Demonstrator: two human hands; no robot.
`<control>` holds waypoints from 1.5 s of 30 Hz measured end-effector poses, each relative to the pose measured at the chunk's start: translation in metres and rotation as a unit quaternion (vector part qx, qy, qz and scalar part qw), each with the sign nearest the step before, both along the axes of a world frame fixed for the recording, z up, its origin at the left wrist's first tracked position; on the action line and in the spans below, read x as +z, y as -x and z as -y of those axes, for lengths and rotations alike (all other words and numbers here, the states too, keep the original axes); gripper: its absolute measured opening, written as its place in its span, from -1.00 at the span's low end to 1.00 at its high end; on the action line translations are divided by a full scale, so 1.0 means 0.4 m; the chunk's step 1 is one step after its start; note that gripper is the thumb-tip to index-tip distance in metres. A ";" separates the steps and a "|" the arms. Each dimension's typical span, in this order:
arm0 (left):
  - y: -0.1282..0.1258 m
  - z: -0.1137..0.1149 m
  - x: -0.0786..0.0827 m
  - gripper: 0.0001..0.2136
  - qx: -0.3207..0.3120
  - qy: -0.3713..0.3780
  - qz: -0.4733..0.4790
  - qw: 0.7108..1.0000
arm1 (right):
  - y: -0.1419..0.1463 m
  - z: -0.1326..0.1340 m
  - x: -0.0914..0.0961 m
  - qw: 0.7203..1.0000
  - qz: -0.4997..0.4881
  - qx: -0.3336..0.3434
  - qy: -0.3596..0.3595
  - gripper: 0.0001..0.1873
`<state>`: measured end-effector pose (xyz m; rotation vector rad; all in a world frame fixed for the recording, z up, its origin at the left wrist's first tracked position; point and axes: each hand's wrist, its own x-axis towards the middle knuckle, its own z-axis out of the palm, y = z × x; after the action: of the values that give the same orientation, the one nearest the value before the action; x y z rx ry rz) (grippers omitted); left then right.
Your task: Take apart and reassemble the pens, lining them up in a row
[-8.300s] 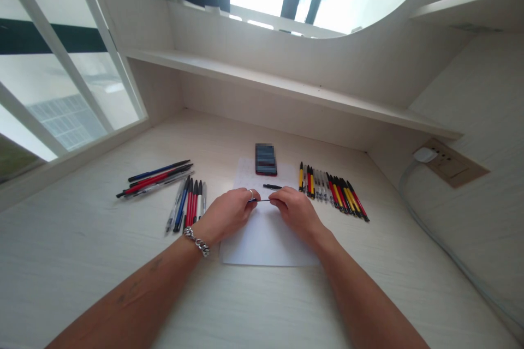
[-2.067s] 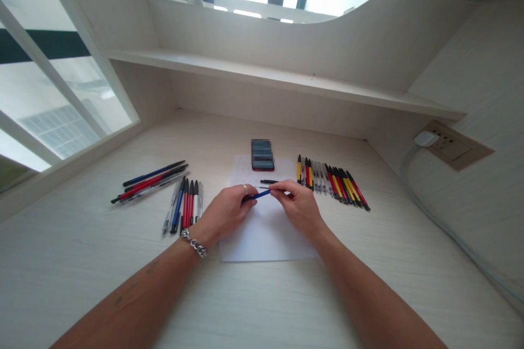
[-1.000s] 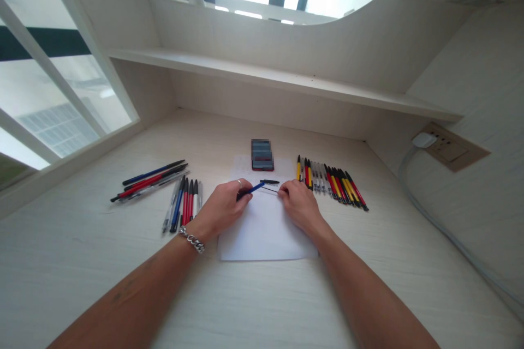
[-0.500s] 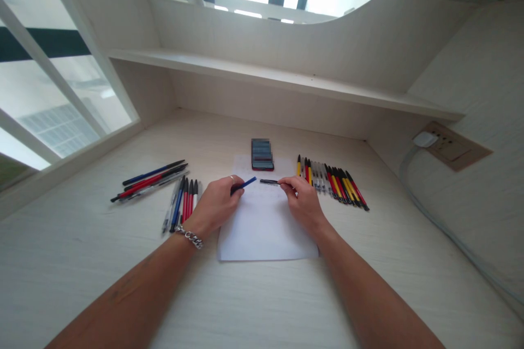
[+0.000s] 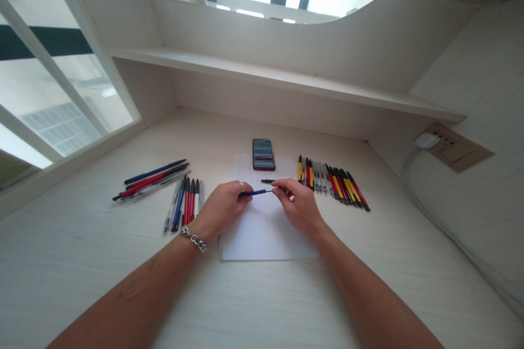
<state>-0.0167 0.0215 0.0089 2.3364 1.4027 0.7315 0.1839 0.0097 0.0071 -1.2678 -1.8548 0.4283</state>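
Observation:
My left hand [image 5: 224, 203] is closed round a blue pen barrel [image 5: 256, 193], which points right over the white paper [image 5: 266, 234]. A thin dark pen refill [image 5: 269, 191] shows between the barrel's right end and the fingertips of my right hand [image 5: 298, 200], which pinch it. Whether the refill's tip sits inside the barrel is too small to tell. Just behind my right fingers, a short black pen part [image 5: 267, 181] lies on the paper, its right end hidden by the hand.
A phone [image 5: 263, 154] lies beyond the paper. Several red, blue and white pens [image 5: 188, 199] lie beside my left hand, with more pens [image 5: 153, 177] farther left. To the right is a row of yellow, red, black and clear pens [image 5: 335, 182]. A plugged-in charger [image 5: 428, 140] is on the wall.
The blue barrel has swung from slanting up to nearly level. My right hand has moved slightly left, away from the black part, and its fingertips now meet the refill at the barrel's end.

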 end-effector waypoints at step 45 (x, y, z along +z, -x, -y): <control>0.008 -0.007 -0.001 -0.79 0.044 0.017 -0.033 0.998 | -0.112 0.014 -0.005 0.995 0.054 -0.089 -0.004 -0.81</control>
<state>-0.0200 0.0244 0.0085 2.3058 1.5430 0.6547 0.2288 0.0043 0.0050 -1.4612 -1.8103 0.2614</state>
